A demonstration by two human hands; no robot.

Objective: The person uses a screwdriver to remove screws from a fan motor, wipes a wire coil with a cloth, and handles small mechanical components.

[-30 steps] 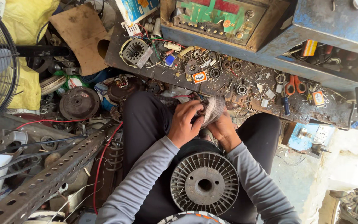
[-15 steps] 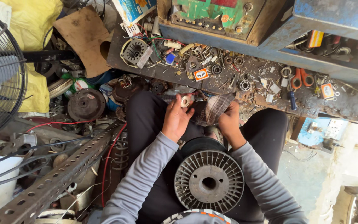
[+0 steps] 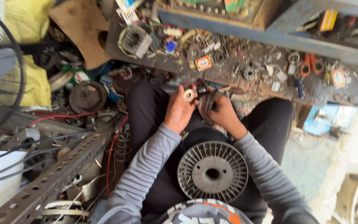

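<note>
Head view: the left hand (image 3: 179, 111) pinches a small pale tape roll (image 3: 188, 95), ring-shaped with a dark hole. The right hand (image 3: 224, 114) closes on a dark, blurred wire coil (image 3: 206, 105), both above the lap, near the cluttered tabletop (image 3: 262, 87).

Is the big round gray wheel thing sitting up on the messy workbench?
No, the finned gray wheel rests on the person's lap, below both hands, while the workbench lies farther up, beyond the knees.
</note>
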